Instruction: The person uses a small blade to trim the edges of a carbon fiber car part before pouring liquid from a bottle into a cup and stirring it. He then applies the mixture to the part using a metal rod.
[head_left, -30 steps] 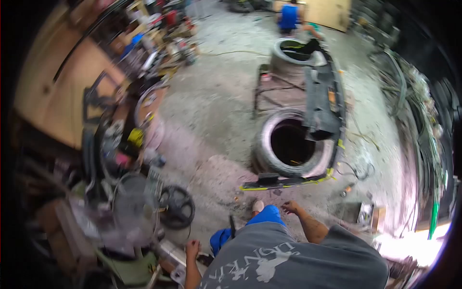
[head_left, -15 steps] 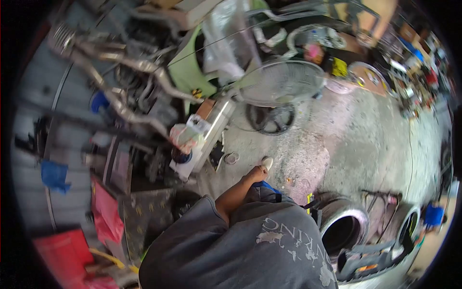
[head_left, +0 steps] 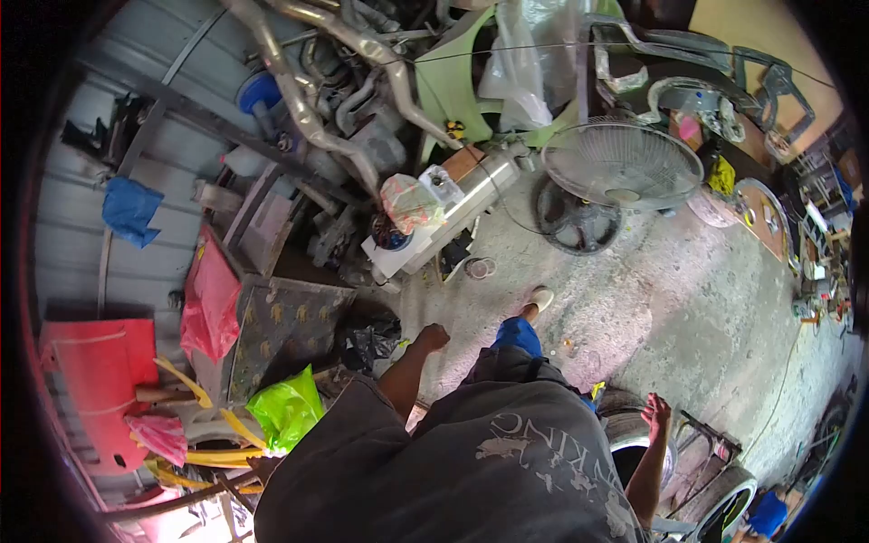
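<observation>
My left hand [head_left: 434, 338] swings at my left side, its fingers curled in, with nothing seen in it. Below it, the nearest thing is a black plastic bag [head_left: 371, 339] on the floor to the left. My right hand [head_left: 655, 413] is out to the right, its fingers loosely bent and apart, holding nothing. Underneath that hand lies a tire on a rim [head_left: 625, 425], partly hidden by my arm and shirt. One foot in a light shoe [head_left: 541, 299] is ahead of me on the concrete floor [head_left: 606, 317].
A large fan [head_left: 625, 163] stands ahead on its round base [head_left: 579, 222]. To the left are a long bench-like box [head_left: 453, 208], exhaust pipes [head_left: 308, 109], a patterned box [head_left: 294, 330] and a bright green bag [head_left: 288, 407]. Another wheel [head_left: 729, 498] lies at right.
My view has turned left and the scene has shifted right. My left hand has swung back from in front of my body. My right hand has come into view.
</observation>
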`<state>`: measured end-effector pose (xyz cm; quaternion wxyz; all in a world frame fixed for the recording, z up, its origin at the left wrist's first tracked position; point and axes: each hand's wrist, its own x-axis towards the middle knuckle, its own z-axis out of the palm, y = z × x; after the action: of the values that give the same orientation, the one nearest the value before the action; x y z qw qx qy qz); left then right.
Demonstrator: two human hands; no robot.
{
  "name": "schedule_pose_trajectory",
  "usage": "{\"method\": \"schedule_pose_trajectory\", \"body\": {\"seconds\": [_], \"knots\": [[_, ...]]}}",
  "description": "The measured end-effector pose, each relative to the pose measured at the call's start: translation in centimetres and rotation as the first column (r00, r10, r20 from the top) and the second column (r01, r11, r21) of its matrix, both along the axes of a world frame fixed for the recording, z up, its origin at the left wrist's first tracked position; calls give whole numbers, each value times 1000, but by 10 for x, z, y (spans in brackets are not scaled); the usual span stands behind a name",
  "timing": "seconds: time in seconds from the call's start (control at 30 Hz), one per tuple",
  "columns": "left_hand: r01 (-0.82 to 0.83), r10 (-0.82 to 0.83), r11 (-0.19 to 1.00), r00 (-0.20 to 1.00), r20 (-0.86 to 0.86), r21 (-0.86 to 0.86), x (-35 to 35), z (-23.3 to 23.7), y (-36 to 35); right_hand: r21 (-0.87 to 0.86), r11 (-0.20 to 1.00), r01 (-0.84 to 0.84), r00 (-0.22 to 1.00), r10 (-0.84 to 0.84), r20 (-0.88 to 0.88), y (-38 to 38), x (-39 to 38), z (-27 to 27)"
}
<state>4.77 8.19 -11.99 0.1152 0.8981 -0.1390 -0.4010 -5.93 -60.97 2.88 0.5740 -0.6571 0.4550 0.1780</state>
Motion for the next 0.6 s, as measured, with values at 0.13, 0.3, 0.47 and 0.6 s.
{"method": "schedule_pose_trajectory", "body": {"seconds": [0.13,0.3,0.47,0.6], "knots": [[-469,444,858,882,-158,-209,0,122,-33,42,989,-139,990,138,20,20,27,-26],[-459,463,875,886,-11,-156,-18,92,35,76,991,-114,993,115,-15,75,2,-38],[-609,587,789,787,-192,-82,18,99,93,117,989,86,987,-69,-147,143,-85,-41],[-696,675,710,716,-179,-106,63,59,139,196,963,185,955,-129,-268,224,-138,-15]]}}
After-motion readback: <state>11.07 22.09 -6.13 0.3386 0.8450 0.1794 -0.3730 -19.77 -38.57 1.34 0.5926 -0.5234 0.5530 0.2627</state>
